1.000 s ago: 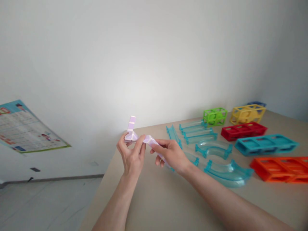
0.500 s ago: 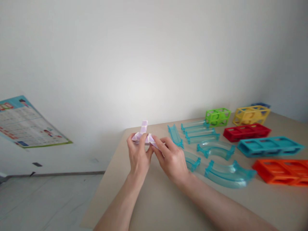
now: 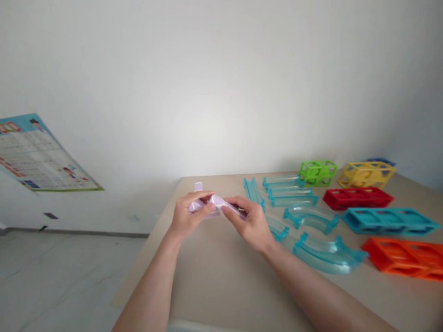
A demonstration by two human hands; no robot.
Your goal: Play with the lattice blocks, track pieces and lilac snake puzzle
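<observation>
A lilac segmented piece with pale edges, which looks like a twistable snake puzzle, is held between my two hands above the table. My left hand has its fingers and thumb closed around the left part. On the right part, my right hand pinches with the thumb below and the fingers over the top. One short end sticks up behind my left fingers. Parts of the piece are hidden by the fingers.
Clear blue track pieces, straight and curved, lie right of my hands. Beyond them are an orange frame block, a teal one, a red one, a green one and a yellow one. A poster hangs left.
My hands have moved a little apart and regripped the lilac piece. It now bends differently, with its upright end lower and farther left. The view has tilted slightly.
</observation>
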